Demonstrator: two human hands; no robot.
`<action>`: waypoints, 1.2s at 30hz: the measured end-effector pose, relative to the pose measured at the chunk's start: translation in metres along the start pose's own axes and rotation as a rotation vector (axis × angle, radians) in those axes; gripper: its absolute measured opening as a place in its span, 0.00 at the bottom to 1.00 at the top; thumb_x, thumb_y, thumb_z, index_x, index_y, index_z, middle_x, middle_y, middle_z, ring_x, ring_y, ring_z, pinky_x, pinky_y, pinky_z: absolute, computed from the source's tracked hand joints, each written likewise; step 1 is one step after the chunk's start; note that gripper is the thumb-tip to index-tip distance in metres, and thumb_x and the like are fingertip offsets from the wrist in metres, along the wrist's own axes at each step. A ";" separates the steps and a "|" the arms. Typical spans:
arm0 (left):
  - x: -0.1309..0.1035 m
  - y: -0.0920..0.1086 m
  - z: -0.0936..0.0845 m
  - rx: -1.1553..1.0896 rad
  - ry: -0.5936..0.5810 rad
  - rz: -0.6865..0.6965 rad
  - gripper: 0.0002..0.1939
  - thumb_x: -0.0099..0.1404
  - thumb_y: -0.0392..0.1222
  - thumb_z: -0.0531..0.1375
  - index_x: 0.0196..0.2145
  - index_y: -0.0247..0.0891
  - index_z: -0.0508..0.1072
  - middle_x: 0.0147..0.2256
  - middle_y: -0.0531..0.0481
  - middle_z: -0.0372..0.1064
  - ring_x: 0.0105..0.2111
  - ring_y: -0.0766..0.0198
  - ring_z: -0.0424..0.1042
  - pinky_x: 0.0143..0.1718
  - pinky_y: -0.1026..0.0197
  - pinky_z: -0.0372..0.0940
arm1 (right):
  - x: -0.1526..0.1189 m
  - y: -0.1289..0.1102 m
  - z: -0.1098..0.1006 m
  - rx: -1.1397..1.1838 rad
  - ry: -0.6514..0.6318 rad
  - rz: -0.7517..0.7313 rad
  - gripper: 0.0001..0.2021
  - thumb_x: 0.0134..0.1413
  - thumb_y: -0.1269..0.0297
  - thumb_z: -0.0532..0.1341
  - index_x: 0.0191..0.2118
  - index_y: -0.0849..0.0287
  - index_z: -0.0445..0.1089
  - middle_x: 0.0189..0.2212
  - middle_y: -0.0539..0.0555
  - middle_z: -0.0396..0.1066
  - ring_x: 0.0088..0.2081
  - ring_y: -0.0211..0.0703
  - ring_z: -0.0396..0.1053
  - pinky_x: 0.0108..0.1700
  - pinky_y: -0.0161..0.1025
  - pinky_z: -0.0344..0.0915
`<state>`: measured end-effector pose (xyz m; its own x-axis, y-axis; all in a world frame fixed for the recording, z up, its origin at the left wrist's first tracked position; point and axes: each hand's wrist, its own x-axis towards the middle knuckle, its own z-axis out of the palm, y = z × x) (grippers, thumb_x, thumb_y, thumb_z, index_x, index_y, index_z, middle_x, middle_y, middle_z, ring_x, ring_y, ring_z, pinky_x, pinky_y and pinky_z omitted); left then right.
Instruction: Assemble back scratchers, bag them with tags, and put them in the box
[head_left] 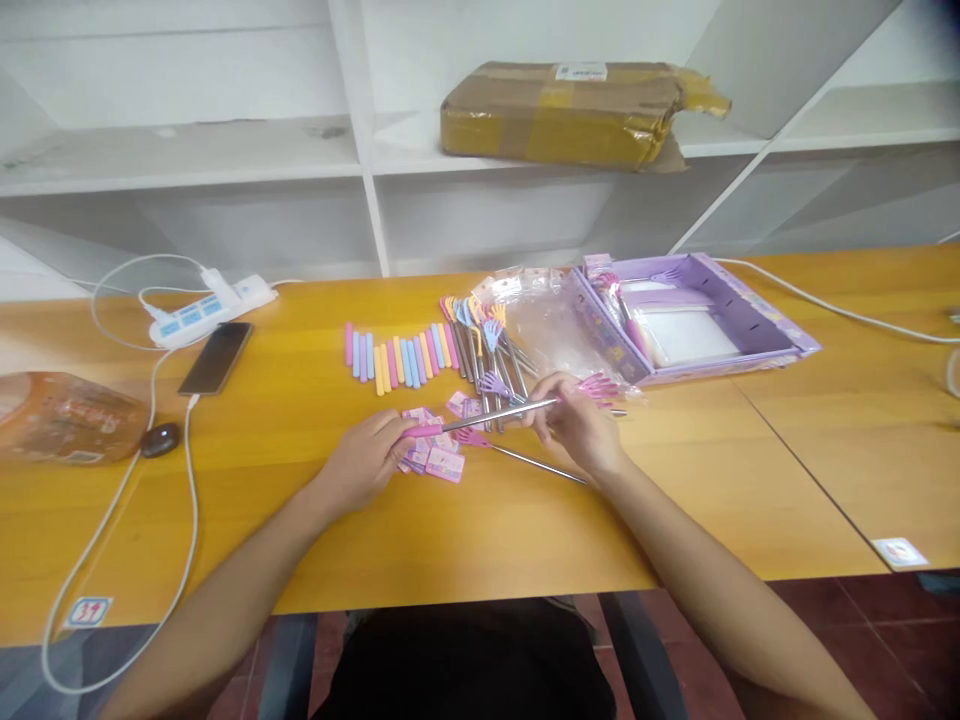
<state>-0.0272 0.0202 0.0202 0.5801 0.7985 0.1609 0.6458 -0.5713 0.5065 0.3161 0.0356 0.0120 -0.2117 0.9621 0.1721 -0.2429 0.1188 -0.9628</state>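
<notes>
One smooth pink handle (424,431) clasped, left grip (365,462) | metal rod (499,412) (slim) clasped, right grip (581,425)

Bright, fairly even light fills my view, seemingly from overhead. Glare pales the surface (480,560) toward its back left corner, and highlights glint off the clear plastic bags (536,320) and the pink back scratcher (495,415) between my left grip (367,460) and right grip (585,425). Past the back edge, the white shelving (225,150) has grey shadow under its ledge; beyond the front edge, the floor tiles (862,620) are dim. Print on the pink cards (445,464) looks soft. Wide-angle distortion slants the shelving's uprights, and the view's upper right corner darkens.
</notes>
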 end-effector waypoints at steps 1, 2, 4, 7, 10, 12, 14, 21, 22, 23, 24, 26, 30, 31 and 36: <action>0.000 0.000 0.000 0.001 0.013 0.007 0.19 0.83 0.48 0.48 0.57 0.41 0.75 0.42 0.45 0.73 0.42 0.56 0.73 0.44 0.55 0.67 | 0.000 0.001 0.000 0.021 -0.015 -0.007 0.20 0.70 0.41 0.60 0.39 0.54 0.72 0.28 0.52 0.80 0.18 0.40 0.65 0.27 0.41 0.64; 0.000 0.000 0.001 0.000 0.028 0.012 0.19 0.83 0.48 0.48 0.57 0.40 0.75 0.41 0.46 0.73 0.41 0.56 0.73 0.44 0.55 0.67 | 0.000 0.001 -0.001 0.034 -0.028 -0.005 0.20 0.71 0.41 0.60 0.39 0.54 0.73 0.28 0.52 0.80 0.19 0.40 0.65 0.27 0.41 0.64; -0.001 -0.001 0.002 0.001 0.071 0.018 0.18 0.83 0.47 0.50 0.56 0.40 0.76 0.40 0.47 0.72 0.39 0.58 0.73 0.43 0.56 0.67 | 0.001 0.003 -0.001 0.035 -0.047 0.010 0.20 0.71 0.42 0.60 0.40 0.54 0.73 0.30 0.52 0.81 0.20 0.41 0.66 0.29 0.42 0.66; -0.003 -0.002 0.004 -0.003 0.154 0.046 0.16 0.83 0.45 0.52 0.56 0.40 0.77 0.39 0.48 0.71 0.38 0.60 0.72 0.42 0.58 0.68 | 0.001 0.003 -0.001 0.032 -0.062 0.018 0.20 0.71 0.41 0.60 0.40 0.53 0.73 0.32 0.52 0.82 0.21 0.41 0.67 0.33 0.43 0.68; -0.004 -0.002 0.004 0.003 0.229 0.110 0.16 0.82 0.42 0.54 0.59 0.41 0.76 0.40 0.48 0.70 0.38 0.62 0.73 0.43 0.60 0.69 | 0.000 0.003 -0.003 0.050 -0.086 0.022 0.19 0.71 0.42 0.61 0.41 0.53 0.75 0.32 0.52 0.82 0.22 0.42 0.69 0.33 0.44 0.68; -0.005 -0.001 0.004 0.022 0.265 0.143 0.15 0.81 0.41 0.55 0.59 0.40 0.77 0.41 0.47 0.71 0.39 0.62 0.74 0.43 0.60 0.69 | 0.000 0.002 -0.004 0.047 -0.100 0.028 0.19 0.71 0.42 0.61 0.42 0.53 0.76 0.33 0.53 0.82 0.23 0.43 0.70 0.34 0.44 0.69; -0.005 0.000 0.004 0.033 0.285 0.155 0.14 0.80 0.40 0.56 0.57 0.39 0.78 0.41 0.46 0.72 0.40 0.61 0.74 0.43 0.59 0.69 | -0.001 0.002 -0.005 0.032 -0.108 0.028 0.19 0.71 0.42 0.61 0.42 0.53 0.76 0.33 0.53 0.82 0.24 0.43 0.70 0.35 0.44 0.70; -0.003 0.000 0.006 -0.012 0.340 0.154 0.11 0.77 0.38 0.60 0.53 0.40 0.79 0.40 0.48 0.72 0.38 0.62 0.75 0.41 0.60 0.70 | -0.004 0.005 -0.004 -0.012 -0.126 0.018 0.20 0.72 0.41 0.59 0.43 0.53 0.76 0.36 0.52 0.84 0.18 0.36 0.58 0.35 0.45 0.70; -0.002 0.000 0.006 -0.026 0.348 0.147 0.10 0.77 0.38 0.60 0.52 0.39 0.79 0.39 0.48 0.72 0.38 0.62 0.75 0.41 0.60 0.70 | -0.004 0.005 -0.004 -0.013 -0.128 0.015 0.20 0.73 0.41 0.59 0.44 0.53 0.76 0.37 0.52 0.84 0.19 0.36 0.58 0.35 0.44 0.70; -0.002 0.001 0.006 -0.040 0.354 0.140 0.10 0.77 0.38 0.60 0.51 0.39 0.79 0.39 0.48 0.73 0.38 0.62 0.75 0.41 0.60 0.70 | -0.004 0.005 -0.004 -0.011 -0.130 0.012 0.20 0.73 0.41 0.59 0.45 0.53 0.77 0.37 0.53 0.84 0.19 0.37 0.60 0.35 0.44 0.70; -0.002 0.002 0.006 -0.056 0.362 0.132 0.09 0.76 0.38 0.61 0.51 0.39 0.79 0.39 0.48 0.73 0.38 0.62 0.75 0.42 0.60 0.70 | -0.005 0.004 -0.003 -0.006 -0.133 0.009 0.20 0.73 0.41 0.59 0.45 0.53 0.78 0.36 0.53 0.84 0.20 0.38 0.62 0.35 0.44 0.69; -0.002 0.003 0.006 -0.087 0.361 0.110 0.08 0.76 0.38 0.61 0.50 0.40 0.79 0.39 0.48 0.73 0.37 0.63 0.75 0.40 0.60 0.70 | -0.004 0.004 -0.002 0.004 -0.140 0.013 0.21 0.73 0.41 0.58 0.46 0.53 0.79 0.36 0.53 0.84 0.21 0.40 0.65 0.36 0.45 0.69; -0.003 0.006 0.007 -0.120 0.361 0.073 0.09 0.75 0.38 0.61 0.50 0.40 0.80 0.39 0.48 0.74 0.34 0.64 0.74 0.37 0.61 0.69 | -0.003 0.003 0.000 0.039 -0.164 -0.003 0.21 0.74 0.42 0.58 0.46 0.52 0.80 0.36 0.54 0.83 0.23 0.42 0.69 0.39 0.46 0.70; -0.003 0.006 0.007 -0.120 0.369 0.072 0.09 0.75 0.38 0.61 0.49 0.40 0.80 0.39 0.48 0.74 0.34 0.64 0.73 0.36 0.61 0.69 | -0.003 0.003 0.000 0.046 -0.174 -0.010 0.21 0.74 0.42 0.58 0.46 0.52 0.80 0.36 0.54 0.83 0.24 0.42 0.70 0.40 0.47 0.71; -0.004 0.006 0.008 -0.110 0.394 0.075 0.08 0.74 0.36 0.62 0.49 0.40 0.79 0.38 0.49 0.73 0.32 0.65 0.72 0.35 0.61 0.68 | -0.003 0.007 0.001 0.051 -0.210 -0.026 0.21 0.76 0.44 0.56 0.48 0.53 0.80 0.36 0.54 0.82 0.25 0.43 0.71 0.42 0.47 0.70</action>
<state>-0.0215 0.0124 0.0164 0.3748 0.7795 0.5019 0.5399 -0.6236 0.5653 0.3141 0.0330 0.0053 -0.3958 0.8861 0.2410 -0.2969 0.1249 -0.9467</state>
